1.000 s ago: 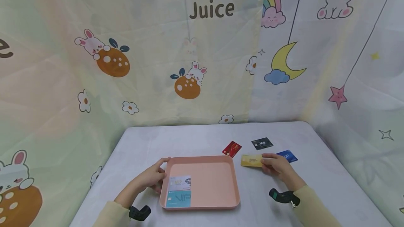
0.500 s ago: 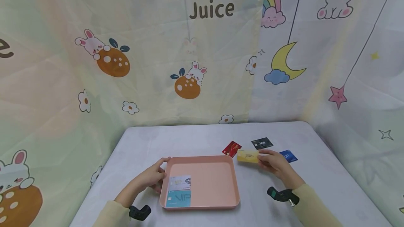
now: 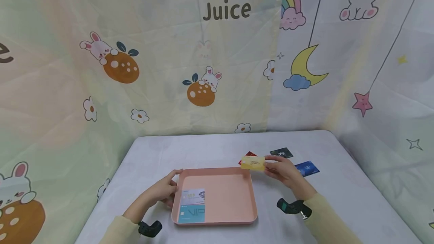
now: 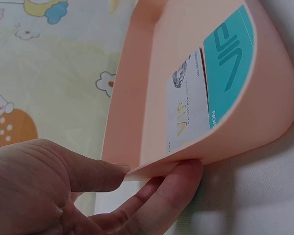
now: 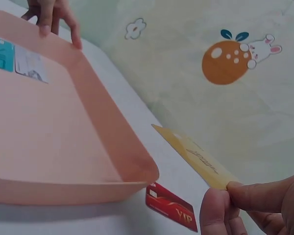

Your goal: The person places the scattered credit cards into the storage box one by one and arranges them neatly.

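Observation:
My right hand [image 3: 283,170] pinches the yellow card [image 3: 252,163] by its right end, above the tray's back right corner and partly over the red card [image 3: 249,154]. In the right wrist view the yellow card [image 5: 193,155] is tilted in the air, apart from the tray [image 5: 112,112]. My left hand [image 3: 162,190] grips the left rim of the pink tray [image 3: 223,199], with the thumb inside and fingers outside in the left wrist view. Inside the tray at the left, a white card [image 3: 193,196] lies behind a teal card [image 3: 191,214].
A black card [image 3: 282,153] and a blue card [image 3: 307,168] lie on the white table [image 3: 190,151] at the back right. Printed curtains [image 3: 162,48] stand behind and at both sides of the table.
My right hand has moved left and back with the yellow card, uncovering more of the blue card and covering part of the red one. The left hand and tray have stayed put.

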Demonstrator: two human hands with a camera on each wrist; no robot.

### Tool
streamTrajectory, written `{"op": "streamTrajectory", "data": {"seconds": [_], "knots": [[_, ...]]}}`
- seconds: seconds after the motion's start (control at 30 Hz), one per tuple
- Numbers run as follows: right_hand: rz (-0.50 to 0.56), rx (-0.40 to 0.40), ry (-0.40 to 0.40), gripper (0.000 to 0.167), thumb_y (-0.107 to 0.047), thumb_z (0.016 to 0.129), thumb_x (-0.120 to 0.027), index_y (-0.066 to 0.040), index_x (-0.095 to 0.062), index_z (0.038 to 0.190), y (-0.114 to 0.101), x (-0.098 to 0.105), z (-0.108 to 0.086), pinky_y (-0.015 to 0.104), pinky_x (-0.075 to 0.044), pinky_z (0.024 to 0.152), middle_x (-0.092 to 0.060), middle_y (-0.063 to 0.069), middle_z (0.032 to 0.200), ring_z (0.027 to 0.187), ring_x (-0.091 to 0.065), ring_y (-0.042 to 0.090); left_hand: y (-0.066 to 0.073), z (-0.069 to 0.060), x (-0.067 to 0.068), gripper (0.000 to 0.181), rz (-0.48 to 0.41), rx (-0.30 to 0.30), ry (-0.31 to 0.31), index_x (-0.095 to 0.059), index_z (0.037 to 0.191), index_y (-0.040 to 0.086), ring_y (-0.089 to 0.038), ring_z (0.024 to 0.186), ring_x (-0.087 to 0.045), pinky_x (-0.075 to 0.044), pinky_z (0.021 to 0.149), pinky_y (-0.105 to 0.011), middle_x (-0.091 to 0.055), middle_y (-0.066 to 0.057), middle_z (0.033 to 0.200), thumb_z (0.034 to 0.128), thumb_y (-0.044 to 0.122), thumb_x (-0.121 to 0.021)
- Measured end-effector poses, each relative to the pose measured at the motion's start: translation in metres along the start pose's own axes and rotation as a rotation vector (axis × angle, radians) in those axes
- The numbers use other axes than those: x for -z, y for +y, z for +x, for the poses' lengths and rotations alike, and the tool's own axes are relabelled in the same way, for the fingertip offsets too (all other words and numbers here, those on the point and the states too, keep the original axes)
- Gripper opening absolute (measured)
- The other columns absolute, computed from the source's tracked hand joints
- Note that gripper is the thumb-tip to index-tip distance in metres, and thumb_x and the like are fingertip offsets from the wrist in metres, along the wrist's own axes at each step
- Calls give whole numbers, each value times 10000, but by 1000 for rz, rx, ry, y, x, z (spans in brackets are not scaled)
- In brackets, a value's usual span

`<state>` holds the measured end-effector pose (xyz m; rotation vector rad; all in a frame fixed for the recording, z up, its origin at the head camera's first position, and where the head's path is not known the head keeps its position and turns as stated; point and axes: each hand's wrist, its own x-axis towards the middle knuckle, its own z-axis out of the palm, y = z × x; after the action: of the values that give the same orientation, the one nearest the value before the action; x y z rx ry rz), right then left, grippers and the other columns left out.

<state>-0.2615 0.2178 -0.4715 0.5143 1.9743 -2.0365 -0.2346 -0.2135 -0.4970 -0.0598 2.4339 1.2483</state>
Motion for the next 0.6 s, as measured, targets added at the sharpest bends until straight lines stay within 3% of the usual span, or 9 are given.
{"op": "streamTrajectory", "data": {"seconds": [0.33,0.6], "knots": [[15,36,-35,482,-40,962,-693,5,-532,1413,5,-41,-4,266,-627,764,-533,289,1352,777,-696,164,-2,1,0,665,-1,-2,6,-358,1592,218,-237,771,-658,-595,532,-354,-599,-152,1109,988,35,-569],[-63,66,-33,414,-64,956,-704,17,-582,1344,9,-65,-6,265,-626,745,-608,243,1227,751,-696,148,-1,0,0,666,0,3,6,-360,1591,219,-237,774,-650,-596,540,-349,-601,-146,1108,986,35,-569]]}}
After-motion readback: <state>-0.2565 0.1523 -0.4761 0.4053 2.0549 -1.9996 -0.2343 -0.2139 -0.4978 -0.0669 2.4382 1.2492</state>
